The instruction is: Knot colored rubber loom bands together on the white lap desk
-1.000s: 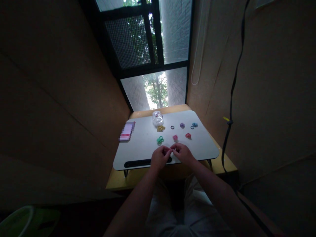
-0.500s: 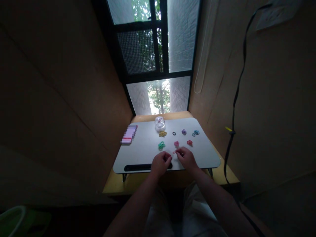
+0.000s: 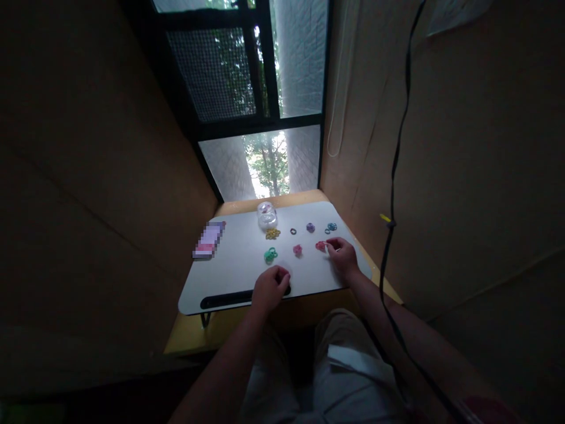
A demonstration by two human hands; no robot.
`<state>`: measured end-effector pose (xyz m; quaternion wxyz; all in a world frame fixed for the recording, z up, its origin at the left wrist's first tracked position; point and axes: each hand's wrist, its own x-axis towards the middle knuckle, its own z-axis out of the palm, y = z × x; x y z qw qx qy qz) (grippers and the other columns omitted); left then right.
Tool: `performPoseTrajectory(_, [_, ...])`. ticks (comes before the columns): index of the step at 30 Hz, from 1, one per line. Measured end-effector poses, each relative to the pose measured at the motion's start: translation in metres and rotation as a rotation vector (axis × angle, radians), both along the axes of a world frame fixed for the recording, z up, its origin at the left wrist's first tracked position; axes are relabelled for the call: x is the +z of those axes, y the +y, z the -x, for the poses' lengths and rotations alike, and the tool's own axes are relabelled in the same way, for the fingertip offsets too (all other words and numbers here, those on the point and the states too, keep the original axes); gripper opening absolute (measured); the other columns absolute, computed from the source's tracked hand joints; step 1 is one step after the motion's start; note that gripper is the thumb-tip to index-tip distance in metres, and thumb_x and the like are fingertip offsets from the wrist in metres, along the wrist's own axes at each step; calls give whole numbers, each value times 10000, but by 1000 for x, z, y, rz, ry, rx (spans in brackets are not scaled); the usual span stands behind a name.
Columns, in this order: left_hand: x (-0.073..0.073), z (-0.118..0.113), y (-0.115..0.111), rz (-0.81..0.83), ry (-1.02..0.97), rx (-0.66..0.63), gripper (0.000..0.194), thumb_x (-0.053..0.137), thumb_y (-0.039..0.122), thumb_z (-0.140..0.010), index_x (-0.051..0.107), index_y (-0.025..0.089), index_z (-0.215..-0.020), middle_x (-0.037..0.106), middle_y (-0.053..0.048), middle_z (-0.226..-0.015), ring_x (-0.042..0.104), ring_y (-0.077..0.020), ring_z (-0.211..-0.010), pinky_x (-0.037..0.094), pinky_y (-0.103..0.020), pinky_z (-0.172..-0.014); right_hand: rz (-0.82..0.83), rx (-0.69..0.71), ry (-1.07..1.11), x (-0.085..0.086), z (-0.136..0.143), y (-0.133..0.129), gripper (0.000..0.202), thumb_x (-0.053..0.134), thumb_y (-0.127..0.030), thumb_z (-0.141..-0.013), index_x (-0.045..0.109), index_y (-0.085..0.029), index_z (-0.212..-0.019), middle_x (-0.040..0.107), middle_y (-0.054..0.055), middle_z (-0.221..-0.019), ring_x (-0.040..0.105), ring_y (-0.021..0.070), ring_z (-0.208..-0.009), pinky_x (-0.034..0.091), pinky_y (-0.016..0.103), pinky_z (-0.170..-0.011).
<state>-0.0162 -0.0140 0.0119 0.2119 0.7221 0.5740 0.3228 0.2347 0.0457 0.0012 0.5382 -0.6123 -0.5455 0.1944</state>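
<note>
My right hand reaches to the right part of the white lap desk. Its thumb and fingers pinch at a small heap of red rubber bands; the fingertips partly cover what they grip. Near the desk's front edge, my left hand rests with curled fingers, thumb and forefinger together; anything between them is too small to make out. Ahead of it lie green rubber bands and pink ones. Farther back are yellow bands, a dark band, purple bands and blue bands.
A clear plastic jar stands at the back of the desk. On the left lies a phone, blurred out. A black slot runs along the front edge. A black cable hangs on the right, passing before my right forearm.
My right hand has moved right, from beside my left hand with a small reddish band to the red heap. My left hand stays curled near the front edge. The view has shifted.
</note>
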Motion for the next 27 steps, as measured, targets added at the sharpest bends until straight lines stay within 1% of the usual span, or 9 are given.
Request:
performPoseTrajectory(5, [-2, 0, 1, 1, 25, 1, 157, 556, 336, -839, 630, 202, -805, 656, -1, -763, 571, -136, -694, 396, -251, -653, 11, 26, -2, -6, 3, 5, 270, 609, -395, -747, 692, -152, -831, 695, 61, -762, 588, 158, -648, 467, 273, -617])
performPoseTrajectory(11, [-5, 0, 3, 1, 36, 7, 148, 556, 331, -838, 629, 205, -808, 651, -1, -764, 564, -136, -691, 400, -250, -653, 99, 17, -48, -7, 5, 11, 296, 614, -432, -738, 707, -168, -835, 689, 43, -732, 570, 148, -605, 420, 258, -573])
performPoseTrajectory(19, [-5, 0, 3, 0, 48, 9, 147, 557, 330, -833, 637, 208, -820, 650, -2, -753, 566, -142, -688, 399, -258, -649, 95, 18, -45, -8, 5, 9, 333, 611, -476, -746, 709, -172, -840, 695, 49, -741, 570, 151, -602, 411, 256, -571])
performPoseTrajectory(24, [-4, 0, 2, 2, 54, -1, 151, 554, 330, -835, 643, 207, -832, 654, -8, -761, 565, -142, -685, 397, -259, -645, 95, 36, -65, -7, 5, 9, 325, 593, -461, -760, 711, -169, -839, 705, 60, -756, 579, 159, -613, 415, 260, -577])
performPoseTrajectory(27, [-4, 0, 1, 5, 57, 4, 153, 553, 332, -833, 643, 209, -829, 653, -7, -752, 567, -143, -679, 395, -259, -639, 108, 17, -97, -6, 5, 8, 286, 591, -429, -767, 713, -180, -837, 709, 57, -760, 588, 163, -625, 415, 265, -589])
